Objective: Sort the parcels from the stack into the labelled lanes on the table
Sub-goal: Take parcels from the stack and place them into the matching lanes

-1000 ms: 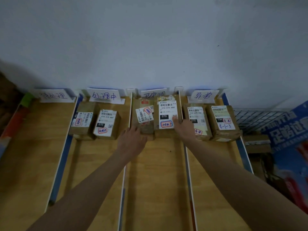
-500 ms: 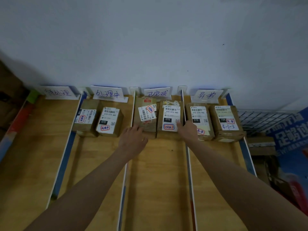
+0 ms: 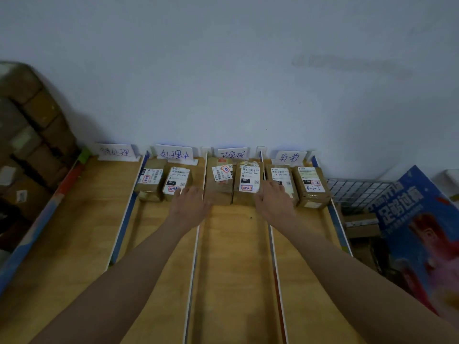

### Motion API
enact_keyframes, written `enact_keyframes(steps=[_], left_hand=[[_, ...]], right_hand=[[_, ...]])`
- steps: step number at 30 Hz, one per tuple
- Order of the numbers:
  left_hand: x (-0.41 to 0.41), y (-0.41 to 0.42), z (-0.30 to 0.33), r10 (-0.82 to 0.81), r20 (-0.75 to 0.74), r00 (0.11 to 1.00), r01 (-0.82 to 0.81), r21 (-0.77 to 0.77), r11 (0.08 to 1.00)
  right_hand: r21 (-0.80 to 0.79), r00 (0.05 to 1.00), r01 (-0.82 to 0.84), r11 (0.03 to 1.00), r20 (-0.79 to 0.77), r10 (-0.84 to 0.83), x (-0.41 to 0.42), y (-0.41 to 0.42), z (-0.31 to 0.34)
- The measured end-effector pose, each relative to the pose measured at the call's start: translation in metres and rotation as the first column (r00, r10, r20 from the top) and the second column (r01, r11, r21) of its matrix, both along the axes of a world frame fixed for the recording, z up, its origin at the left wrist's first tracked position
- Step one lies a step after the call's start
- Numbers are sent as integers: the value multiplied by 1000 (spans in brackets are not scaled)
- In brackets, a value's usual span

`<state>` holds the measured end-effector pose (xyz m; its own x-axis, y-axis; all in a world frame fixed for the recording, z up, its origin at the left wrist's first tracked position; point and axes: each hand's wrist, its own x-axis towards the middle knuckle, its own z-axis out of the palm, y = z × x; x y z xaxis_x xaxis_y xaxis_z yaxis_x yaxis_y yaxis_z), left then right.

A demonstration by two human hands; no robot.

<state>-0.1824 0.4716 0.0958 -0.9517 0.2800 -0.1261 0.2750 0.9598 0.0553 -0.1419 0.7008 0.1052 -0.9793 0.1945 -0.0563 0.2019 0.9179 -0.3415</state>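
Four lanes on the wooden table [image 3: 231,256] carry handwritten label cards [image 3: 232,153] at the far end. The second lane holds two brown parcels [image 3: 177,181]. In the third lane sit a parcel with a skewed label [image 3: 221,177] and one marked 070 [image 3: 248,181]. Two more parcels [image 3: 311,184] lie in the fourth lane. My left hand [image 3: 191,204] hovers with spread fingers at the near edge of the third lane's left parcel. My right hand [image 3: 273,202], fingers straight, is by the 070 parcel's right corner. Neither hand holds anything.
A dark stack of brown parcels [image 3: 29,135] stands at the far left beside the first lane [image 3: 74,232]. White dividers [image 3: 196,244] separate the lanes. A wire rack [image 3: 357,192] and a blue printed box [image 3: 417,219] are on the right. A wall is behind.
My right hand has slid off the 070 parcel's label to its near right corner, and both hands have drawn back slightly. The view has swung left, showing the stack.
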Motion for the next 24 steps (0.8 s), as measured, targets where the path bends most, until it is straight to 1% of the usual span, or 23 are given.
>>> enact_keyframes(steps=[3, 7, 14, 19, 24], left_hand=[[41, -35, 20, 12, -52, 999, -13, -5, 1000], [101, -83, 37, 76, -90, 993, -74, 18, 997], [205, -163, 59, 134, -83, 988, -140, -76, 987], [249, -213, 91, 184, -116, 976, -193, -68, 979], [269, -266, 114, 262, -127, 957, -271, -55, 961]], right_hand=[[43, 999, -43, 998, 10, 43, 45, -32, 18], [43, 997, -66, 997, -32, 68, 105, -74, 35], [42, 991, -123, 991, -48, 125, 193, -141, 56], [51, 981, -170, 984, -83, 174, 217, -187, 84], [58, 963, -244, 968, -105, 249, 220, -240, 107]])
